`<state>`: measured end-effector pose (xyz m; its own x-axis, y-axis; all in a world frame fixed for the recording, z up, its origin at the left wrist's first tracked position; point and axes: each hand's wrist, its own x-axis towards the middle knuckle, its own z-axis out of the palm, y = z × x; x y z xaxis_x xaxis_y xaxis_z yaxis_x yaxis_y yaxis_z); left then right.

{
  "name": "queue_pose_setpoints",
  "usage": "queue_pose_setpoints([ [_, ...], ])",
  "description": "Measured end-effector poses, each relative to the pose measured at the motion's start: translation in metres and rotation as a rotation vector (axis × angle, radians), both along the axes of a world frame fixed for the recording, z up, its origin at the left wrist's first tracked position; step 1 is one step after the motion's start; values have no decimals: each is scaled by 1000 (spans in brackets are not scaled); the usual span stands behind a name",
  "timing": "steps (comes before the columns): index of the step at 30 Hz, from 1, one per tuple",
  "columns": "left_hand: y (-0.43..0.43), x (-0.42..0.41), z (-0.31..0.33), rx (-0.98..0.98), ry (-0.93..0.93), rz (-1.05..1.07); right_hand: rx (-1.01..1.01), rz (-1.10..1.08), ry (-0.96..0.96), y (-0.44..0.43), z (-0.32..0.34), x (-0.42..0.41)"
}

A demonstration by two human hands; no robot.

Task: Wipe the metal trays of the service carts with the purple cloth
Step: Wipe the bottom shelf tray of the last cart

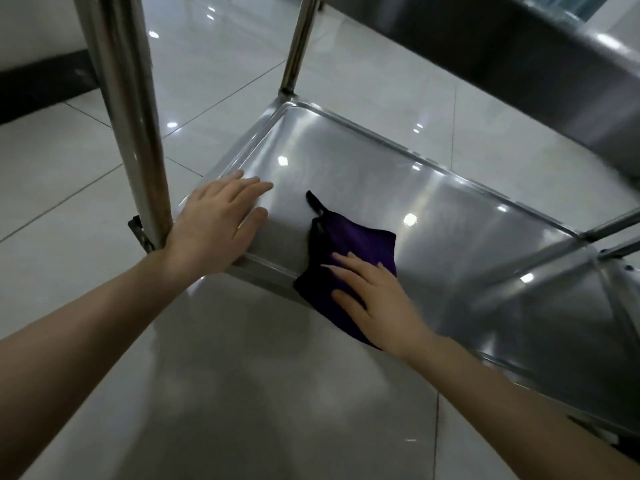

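Note:
The bottom metal tray (363,174) of a service cart fills the middle of the head view, shiny and bare. The purple cloth (349,244), with a small black loop at its far corner, lies over the tray's near rim. My right hand (374,299) lies flat on the cloth with fingers spread, pressing it down. My left hand (218,220) rests flat and open on the tray's near left corner, beside the cart's post (138,133), holding nothing.
A higher metal tray (519,53) overhangs at the top right. A second upright post (299,46) stands at the tray's far corner. Thin cross bars (613,226) sit at the right. Glossy white floor tiles (242,393) surround the cart, and a dark baseboard (41,88) runs at the far left.

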<state>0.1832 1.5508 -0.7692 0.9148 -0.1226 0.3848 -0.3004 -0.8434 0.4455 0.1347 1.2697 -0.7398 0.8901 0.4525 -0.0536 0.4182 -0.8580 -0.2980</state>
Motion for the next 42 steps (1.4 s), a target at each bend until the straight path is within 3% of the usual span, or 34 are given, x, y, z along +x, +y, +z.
queue_pose_setpoints([
  [2, 0, 2, -1, 66, 12, 4, -6, -38, -45, 36, -6, 4],
  [5, 1, 6, 2, 95, 95, 31, 1, 73, -66, 94, -15, 7],
  [7, 3, 6, 6, 86, 145, 14, 10, 112, -67, 92, -11, 8],
  [10, 4, -2, 9, 188, 134, -38, -2, 129, -78, 28, -3, -12],
  [15, -10, -14, 18, 308, 149, -77, -84, -133, -145, -115, 5, -67],
  [18, -53, -21, 22, 305, 108, -152, -53, -248, -211, -99, -3, -71],
  [22, -127, -25, 25, 188, 96, -216, -38, -157, -197, -49, -18, -54],
  [26, -154, -33, 25, 268, 141, -319, -3, -186, -246, -120, -9, -77],
  [29, -161, -51, 24, 325, 177, -397, -57, -367, -344, -218, -5, -110],
  [31, -171, -60, 22, 309, 190, -390, -101, -588, -292, -273, 2, -128],
  [34, -203, -63, 22, 279, 166, -379, -101, -731, -265, -286, 3, -133],
  [39, -280, -70, 23, 266, 116, -471, -26, -550, -300, -202, -18, -113],
  [42, -305, -67, 26, 293, 186, -464, 12, -459, -293, -208, -16, -111],
])
